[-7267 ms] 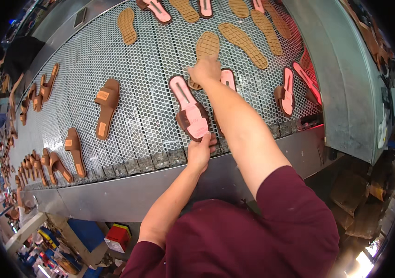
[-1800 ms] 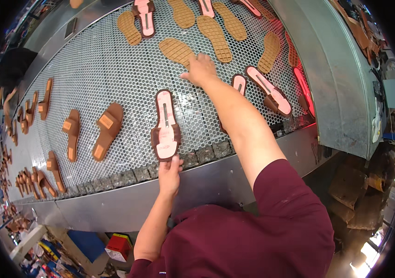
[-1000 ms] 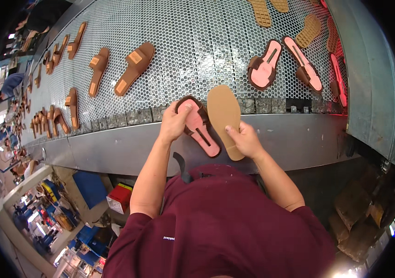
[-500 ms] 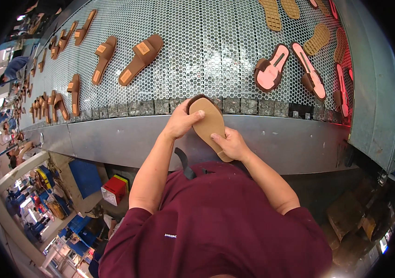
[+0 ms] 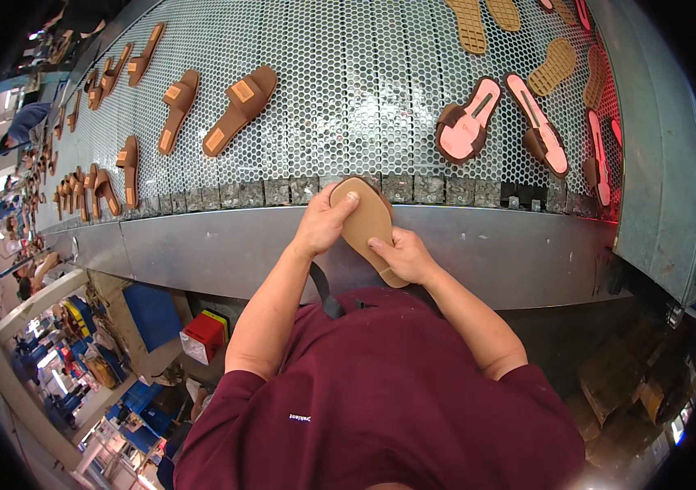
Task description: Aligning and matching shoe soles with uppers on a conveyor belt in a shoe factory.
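Between my hands, in front of my body, is a slide sandal (image 5: 368, 233) with its tan sole turned up toward me and a brown edge showing at its far end. My left hand (image 5: 327, 219) grips the far, broad end, thumb flat on the sole. Lower down, my right hand (image 5: 407, 256) clasps the narrower end, its thumb also pressed on the sole. The fingers of both hands are hidden under the sandal. It is held over the metal side panel (image 5: 225, 245) of a conveyor.
Brown slide sandals (image 5: 240, 110) lie on the perforated conveyor (image 5: 348, 106) at the left. To the right are brown uppers with pink undersides (image 5: 468, 122) and loose tan soles (image 5: 553, 67), beside a grey-green machine housing (image 5: 650, 163). A red box (image 5: 205, 335) stands low at the left.
The sandals, uppers and soles on the conveyor have shifted slightly left. Both hands keep hold of the sandal, and its far end has dipped slightly toward me.
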### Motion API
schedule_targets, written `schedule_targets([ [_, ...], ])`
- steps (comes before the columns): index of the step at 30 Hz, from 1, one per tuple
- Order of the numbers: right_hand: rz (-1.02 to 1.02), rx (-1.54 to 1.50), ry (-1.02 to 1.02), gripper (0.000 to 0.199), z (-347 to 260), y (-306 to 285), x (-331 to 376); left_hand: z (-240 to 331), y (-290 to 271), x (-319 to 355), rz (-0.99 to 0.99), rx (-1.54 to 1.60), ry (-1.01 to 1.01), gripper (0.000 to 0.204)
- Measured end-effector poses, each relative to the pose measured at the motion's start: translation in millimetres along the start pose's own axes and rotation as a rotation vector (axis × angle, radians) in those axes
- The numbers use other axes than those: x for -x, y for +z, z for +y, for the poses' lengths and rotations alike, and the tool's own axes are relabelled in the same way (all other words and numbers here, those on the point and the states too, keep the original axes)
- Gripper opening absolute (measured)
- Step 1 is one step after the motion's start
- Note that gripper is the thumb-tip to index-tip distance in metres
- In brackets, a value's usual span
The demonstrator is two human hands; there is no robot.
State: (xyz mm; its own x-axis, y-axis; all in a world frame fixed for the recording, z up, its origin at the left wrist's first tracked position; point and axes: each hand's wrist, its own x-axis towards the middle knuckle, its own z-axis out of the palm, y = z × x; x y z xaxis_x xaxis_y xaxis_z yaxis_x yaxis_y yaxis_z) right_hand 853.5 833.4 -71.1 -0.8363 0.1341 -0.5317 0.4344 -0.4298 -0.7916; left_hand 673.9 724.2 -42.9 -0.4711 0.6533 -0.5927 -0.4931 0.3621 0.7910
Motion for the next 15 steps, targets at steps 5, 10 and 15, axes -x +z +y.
schedule_targets([
  [5,-0.016,0.089,0.009,0.033,-9,-8,3,1,12,5,0.056,-0.007,0.027,0.032],
  [10,-0.032,0.078,0.033,0.038,-8,-22,8,4,17,9,0.117,0.112,0.053,0.030],
  [15,0.126,-0.094,0.085,0.032,15,-55,31,-13,-6,18,0.290,0.178,0.117,0.035],
])
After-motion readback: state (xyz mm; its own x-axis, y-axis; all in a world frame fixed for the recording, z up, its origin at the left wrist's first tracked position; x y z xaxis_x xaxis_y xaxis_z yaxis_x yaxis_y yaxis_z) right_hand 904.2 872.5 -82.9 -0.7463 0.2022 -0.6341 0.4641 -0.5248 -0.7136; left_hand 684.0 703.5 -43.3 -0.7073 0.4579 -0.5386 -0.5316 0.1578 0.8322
